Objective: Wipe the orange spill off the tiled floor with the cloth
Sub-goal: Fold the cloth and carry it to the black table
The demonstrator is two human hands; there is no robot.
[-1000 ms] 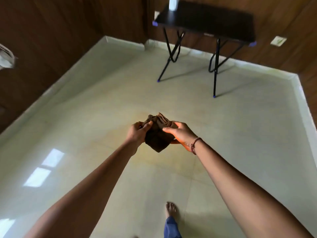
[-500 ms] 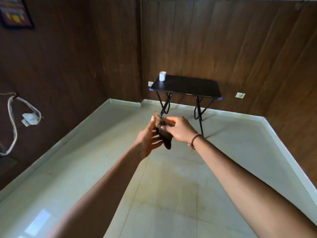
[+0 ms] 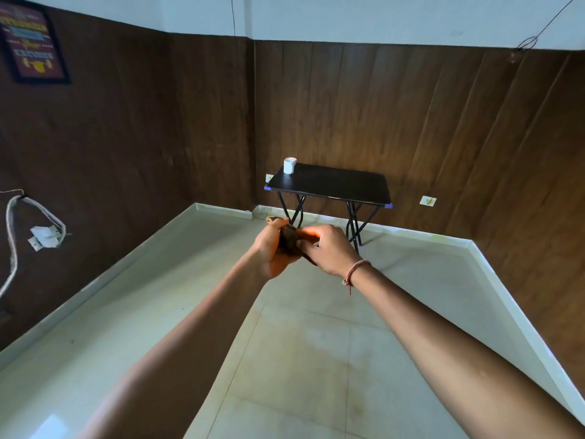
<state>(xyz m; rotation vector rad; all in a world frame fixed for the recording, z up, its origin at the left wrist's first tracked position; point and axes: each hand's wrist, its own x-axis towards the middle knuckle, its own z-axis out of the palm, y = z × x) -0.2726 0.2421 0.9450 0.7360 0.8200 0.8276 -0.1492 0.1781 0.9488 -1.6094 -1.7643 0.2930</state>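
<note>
Orange spill (image 3: 316, 356): lay as a faint, smeared tint on the tiled floor (image 3: 126, 327), low in view between the two outstretched forearms. Dark brown cloth (image 3: 288, 238): was bunched small and held up in the air, well clear of the floor and not touching the spill. Left hand (image 3: 269, 253): cupped the bundle from its own side, fingers curled round it, palm tinged orange. Right hand (image 3: 329, 251): gripped the other side with bent fingers, a thin cord bracelet (image 3: 356, 271) on the wrist. Farther back: stood a black folding table against the wood-panelled wall (image 3: 411, 122), a white mug (image 3: 289, 165) near the left rear corner of its tabletop (image 3: 338, 183). Hung high on the left wall: a framed poster (image 3: 31, 45).
</note>
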